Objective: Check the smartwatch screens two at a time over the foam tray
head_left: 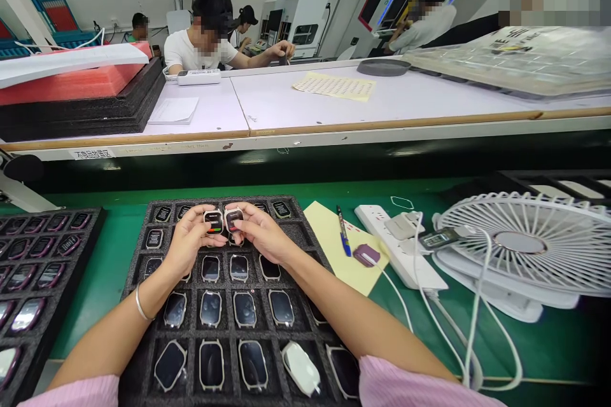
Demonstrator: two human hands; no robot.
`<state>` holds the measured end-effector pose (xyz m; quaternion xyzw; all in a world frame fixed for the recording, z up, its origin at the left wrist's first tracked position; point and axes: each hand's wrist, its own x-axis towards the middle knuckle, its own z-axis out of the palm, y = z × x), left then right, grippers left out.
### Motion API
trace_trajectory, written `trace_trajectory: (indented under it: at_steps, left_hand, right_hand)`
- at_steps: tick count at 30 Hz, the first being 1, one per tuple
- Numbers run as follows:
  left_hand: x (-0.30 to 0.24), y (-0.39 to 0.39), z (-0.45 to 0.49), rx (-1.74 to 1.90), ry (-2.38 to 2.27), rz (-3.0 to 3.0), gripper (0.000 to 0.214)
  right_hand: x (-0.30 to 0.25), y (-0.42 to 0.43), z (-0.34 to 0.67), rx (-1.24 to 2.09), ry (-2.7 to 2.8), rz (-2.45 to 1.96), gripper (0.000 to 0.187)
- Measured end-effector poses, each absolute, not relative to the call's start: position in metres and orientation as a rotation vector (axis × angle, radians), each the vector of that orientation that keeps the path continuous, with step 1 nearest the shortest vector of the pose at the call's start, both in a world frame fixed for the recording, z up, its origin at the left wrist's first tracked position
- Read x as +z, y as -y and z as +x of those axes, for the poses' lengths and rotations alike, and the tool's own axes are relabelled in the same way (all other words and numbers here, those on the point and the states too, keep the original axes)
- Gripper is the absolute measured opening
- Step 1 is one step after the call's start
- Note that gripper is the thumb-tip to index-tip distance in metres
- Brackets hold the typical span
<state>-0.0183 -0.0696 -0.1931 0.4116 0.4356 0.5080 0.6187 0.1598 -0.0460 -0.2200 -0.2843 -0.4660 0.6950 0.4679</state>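
Observation:
Two smartwatch bodies with lit screens are held side by side above the far part of a black foam tray [224,286]. My left hand [193,235] grips the left smartwatch [212,222], its thumb on the screen. Closed on the other smartwatch [233,220] is my right hand [260,229], thumb also across the glass. Below them, the tray's compartments hold several watch bodies with silver frames and mostly dark screens. One watch body [300,367] in the nearest row shows a white face.
To the left lies another foam tray [90,229] of purple-framed watches. On the right are yellow paper [324,229], a blue marker [344,235], a purple-cased device [366,255], a power strip [401,248] with cables and a white fan [520,241]. A raised shelf [267,102] crosses behind; people sit beyond.

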Motion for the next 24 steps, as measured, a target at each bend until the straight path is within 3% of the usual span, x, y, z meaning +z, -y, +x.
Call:
trace_trajectory:
  at_steps: [17,23,24]
  left_hand:
    - [-0.172,0.078,-0.019,1.176,-0.992,1.062,0.055]
    - [-0.111,0.150,-0.022,0.825,-0.474,1.173,0.066]
    - [-0.102,0.163,-0.022,0.778,-0.382,1.170,0.060]
  right_hand:
    - [-0.211,0.047,0.160,1.711,1.084,-0.684,0.039]
    - [-0.174,0.068,0.170,1.818,1.175,-0.467,0.051]
    - [-0.166,0.076,0.172,1.829,1.216,-0.412,0.051]
